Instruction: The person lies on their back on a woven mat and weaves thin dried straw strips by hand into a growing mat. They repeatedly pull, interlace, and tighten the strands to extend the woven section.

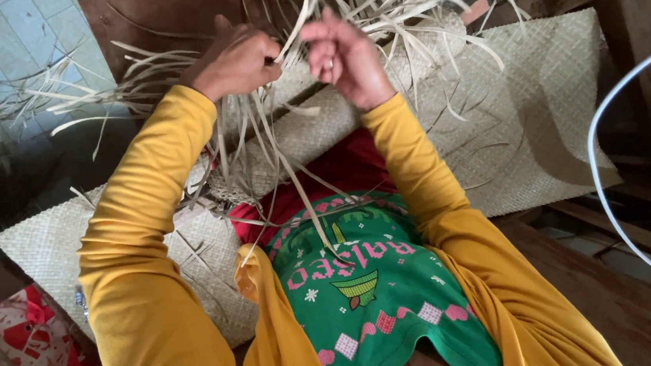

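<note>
Pale tan strips (283, 143); beige woven mat (538, 101); yellow sleeves (143, 246); green-pink patterned shirt (375, 296); red-white cloth (37, 342).

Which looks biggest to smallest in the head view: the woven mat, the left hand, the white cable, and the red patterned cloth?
1. Woven mat, by far the largest.
2. White cable, long but thin.
3. Red patterned cloth, partly cut off by the frame edge.
4. Left hand, smallest, though close to the cloth; nearness to the camera makes that pair unsure.

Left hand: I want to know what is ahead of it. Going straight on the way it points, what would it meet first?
The left hand would likely first meet the loose dried leaf strips it pinches beside the right hand; depth is unclear, with the woven mat lying under both.
</note>
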